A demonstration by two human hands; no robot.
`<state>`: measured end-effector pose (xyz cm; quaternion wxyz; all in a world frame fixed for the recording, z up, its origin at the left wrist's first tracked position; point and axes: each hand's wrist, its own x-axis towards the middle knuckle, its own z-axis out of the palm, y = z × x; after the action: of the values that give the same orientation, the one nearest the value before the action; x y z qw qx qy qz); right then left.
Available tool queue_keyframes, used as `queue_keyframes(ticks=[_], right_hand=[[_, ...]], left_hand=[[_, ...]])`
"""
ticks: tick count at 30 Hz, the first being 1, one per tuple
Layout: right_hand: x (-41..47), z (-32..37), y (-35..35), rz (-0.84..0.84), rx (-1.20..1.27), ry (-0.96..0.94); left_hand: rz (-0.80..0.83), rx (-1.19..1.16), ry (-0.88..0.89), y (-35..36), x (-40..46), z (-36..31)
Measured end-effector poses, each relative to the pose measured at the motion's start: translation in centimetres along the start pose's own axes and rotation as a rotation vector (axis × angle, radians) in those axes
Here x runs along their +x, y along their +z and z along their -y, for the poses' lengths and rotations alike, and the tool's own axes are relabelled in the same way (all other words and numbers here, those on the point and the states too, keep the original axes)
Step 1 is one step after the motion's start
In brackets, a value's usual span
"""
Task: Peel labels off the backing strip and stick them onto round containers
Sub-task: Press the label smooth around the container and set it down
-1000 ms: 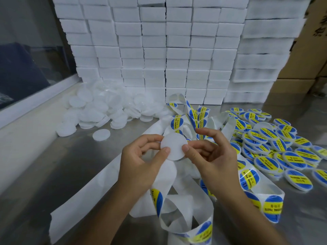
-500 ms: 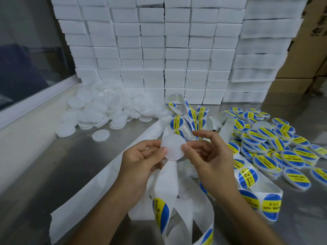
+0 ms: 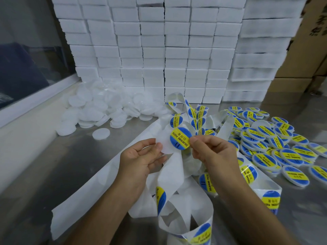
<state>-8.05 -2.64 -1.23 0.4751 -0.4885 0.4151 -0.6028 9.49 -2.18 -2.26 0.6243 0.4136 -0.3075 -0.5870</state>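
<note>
My left hand [image 3: 141, 160] holds a plain white round container [image 3: 165, 145] by its left edge, thumb on top. My right hand [image 3: 213, 152] pinches the right edge of a round blue and yellow label [image 3: 180, 138]. The label lies over the container's right part; whether it is stuck down I cannot tell. The white backing strip [image 3: 170, 175] hangs in loops under both hands, with more labels on it towards the near edge.
A heap of unlabelled white containers [image 3: 99, 106] lies at the back left, one loose [image 3: 101, 133]. Labelled containers [image 3: 265, 138] spread over the right of the metal table [image 3: 53, 174]. Stacked white boxes [image 3: 159, 50] and cardboard cartons [image 3: 309, 55] wall the back.
Before, both hands held the bare white container. Now my right hand has a peeled label and has brought it over the container's right side.
</note>
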Motion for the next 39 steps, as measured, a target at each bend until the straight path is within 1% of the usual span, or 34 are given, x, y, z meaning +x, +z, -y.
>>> queue_keyframes(ticks=[5, 20, 26, 32, 39], right_hand=[[-0.44, 0.00, 0.57, 0.010, -0.060, -0.054], [-0.59, 0.10, 0.92, 0.006, -0.098, -0.074], [-0.76, -0.01, 0.97, 0.024, -0.184, -0.140], [-0.77, 0.00, 0.98, 0.036, -0.212, -0.165], [-0.49, -0.07, 0.67, -0.030, -0.197, -0.131]], left_hand=[[0.062, 0.001, 0.000, 0.02, -0.13, 0.14], [0.083, 0.046, 0.027, 0.28, -0.42, -0.02], [0.061, 0.122, 0.093, 0.37, -0.53, 0.09], [0.066, 0.201, 0.183, 0.46, -0.71, 0.08], [0.092, 0.209, 0.208, 0.32, -0.65, -0.10]])
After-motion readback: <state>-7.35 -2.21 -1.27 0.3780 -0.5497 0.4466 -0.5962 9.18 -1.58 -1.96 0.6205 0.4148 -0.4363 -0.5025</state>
